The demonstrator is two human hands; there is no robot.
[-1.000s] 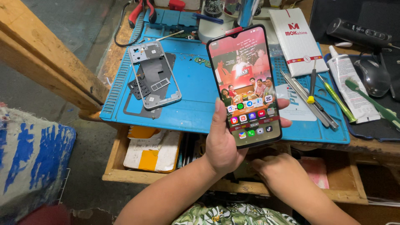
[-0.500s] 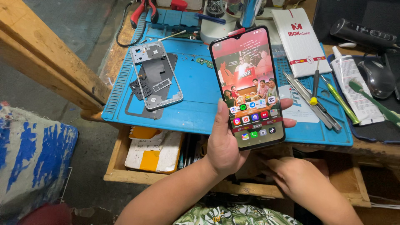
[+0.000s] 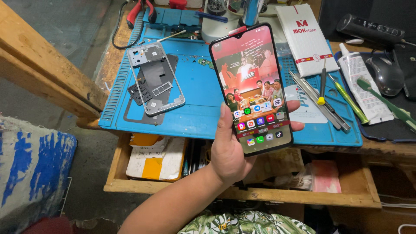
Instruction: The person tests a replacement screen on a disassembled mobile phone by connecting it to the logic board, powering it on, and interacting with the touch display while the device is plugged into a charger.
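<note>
— What am I looking at on the far left?

— I'm seeing a blue-and-white cloth (image 3: 30,169) down low, then a slanting wooden beam (image 3: 47,73). Next I'm passing over the blue work mat (image 3: 195,117), where a stripped silver phone frame (image 3: 155,78) is lying flat on a dark back cover. Below it, in the open drawer (image 3: 234,190), a white and orange flat pack (image 3: 158,158) is resting label-up.

— And the hands?

— My left hand (image 3: 232,149) is gripping the smartphone (image 3: 251,89), thumb pressing the left edge, fingertips curling round the right edge. It's being held upright above the mat's front edge, screen lit and facing me. The right hand isn't showing, so I can't tell what its fingers are doing.

— How is that phone likely to handle?

— I'm judging it light, stiff, and slick: glass front, thin body, fragile if dropped. I'd be holding it by the two long edges, as now, keeping off the screen.

— Anything further right?

— I'm reading a white oblong box with red lettering (image 3: 307,37) lying at the mat's top right, a round white sticker (image 3: 305,110) on the mat just beside the phone, tweezers (image 3: 318,99) and a yellow-tipped screwdriver (image 3: 322,82), then a white tube (image 3: 364,86) with small dark print, and a clear dome (image 3: 385,76) on the dark pad.
</note>
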